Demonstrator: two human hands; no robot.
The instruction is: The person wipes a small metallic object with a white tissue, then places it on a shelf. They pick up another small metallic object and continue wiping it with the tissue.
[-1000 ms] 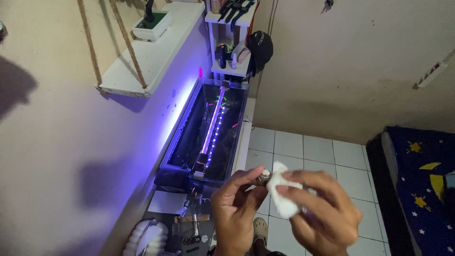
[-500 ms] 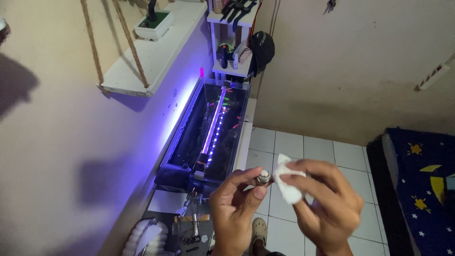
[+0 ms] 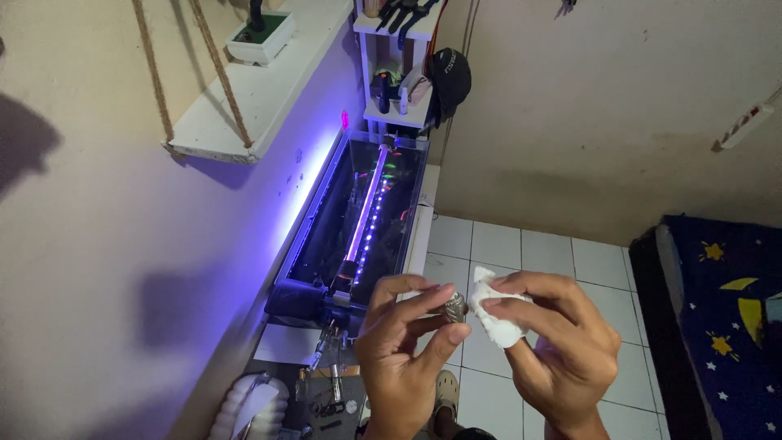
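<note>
Metal piece point(image 3: 454, 307), small and ribbed: pinched in your left hand point(image 3: 399, 358) fingertips, raised | your right hand point(image 3: 554, 350) presses crumpled white tissue point(image 3: 497, 314) against it | lit aquarium point(image 3: 358, 228) beyond your hands

white tiled floor point(image 3: 554, 261) | low stand point(image 3: 423, 228): lit aquarium point(image 3: 358, 220) | hanging shelf point(image 3: 261, 90): small planter point(image 3: 259, 37)

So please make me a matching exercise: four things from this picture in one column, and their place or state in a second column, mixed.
Things:
1. small metal piece
2. white wad
3. fish tank
4. black cap

Places or states:
a. hanging beside the white rack
b. pinched in the right hand
c. lit purple, along the wall
d. between the fingertips of the left hand

Pairs: 1-d, 2-b, 3-c, 4-a
</note>
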